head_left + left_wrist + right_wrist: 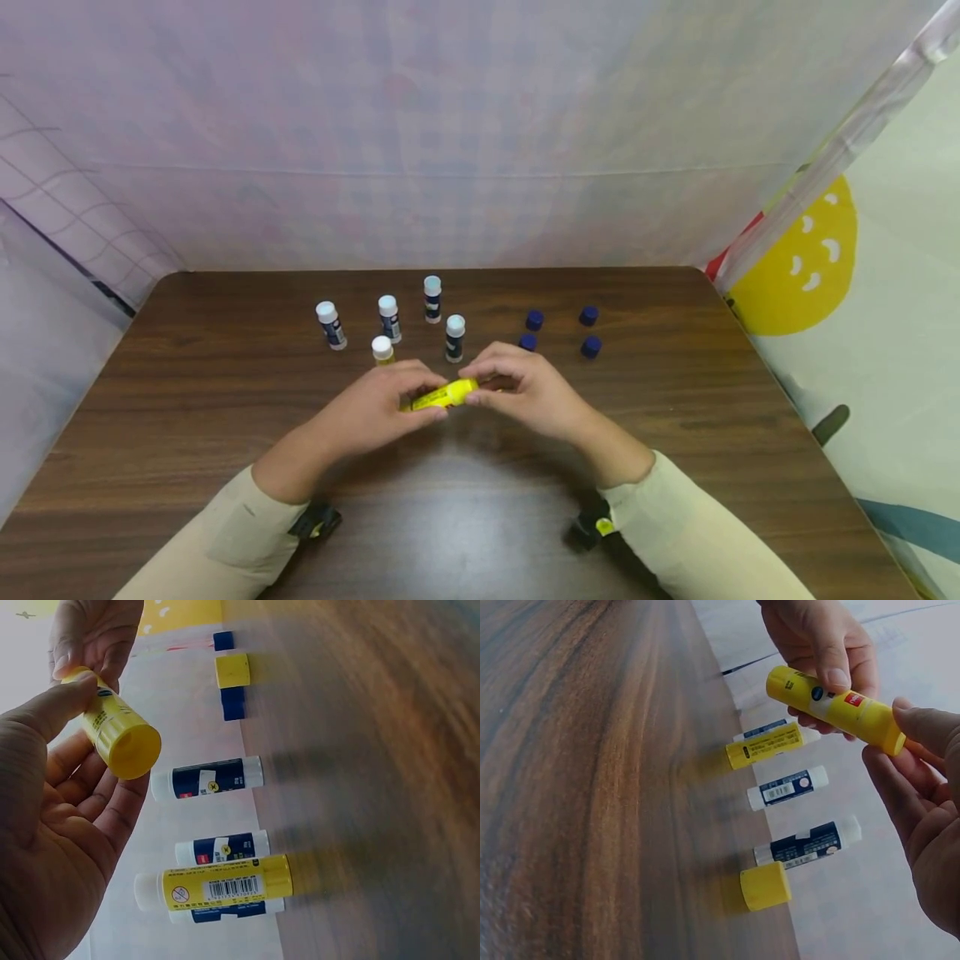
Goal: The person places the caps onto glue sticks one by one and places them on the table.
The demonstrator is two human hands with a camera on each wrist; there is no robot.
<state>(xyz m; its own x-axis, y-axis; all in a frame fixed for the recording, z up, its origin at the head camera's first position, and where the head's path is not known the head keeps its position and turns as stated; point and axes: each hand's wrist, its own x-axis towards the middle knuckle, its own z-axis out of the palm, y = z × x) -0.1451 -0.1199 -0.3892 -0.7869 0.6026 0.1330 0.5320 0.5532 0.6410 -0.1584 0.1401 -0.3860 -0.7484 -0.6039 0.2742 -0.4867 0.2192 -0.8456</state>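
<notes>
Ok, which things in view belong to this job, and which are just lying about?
Likely part of the job:
held yellow glue stick
standing yellow glue stick
four white-topped navy glue sticks
four dark blue caps
loose yellow cap

Likely just surroundings:
pale backdrop cloth
printed cloth on the right

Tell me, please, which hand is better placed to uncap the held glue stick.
Probably the right hand: it pinches the cap end of the yellow glue stick, while the left hand grips the body.
</notes>
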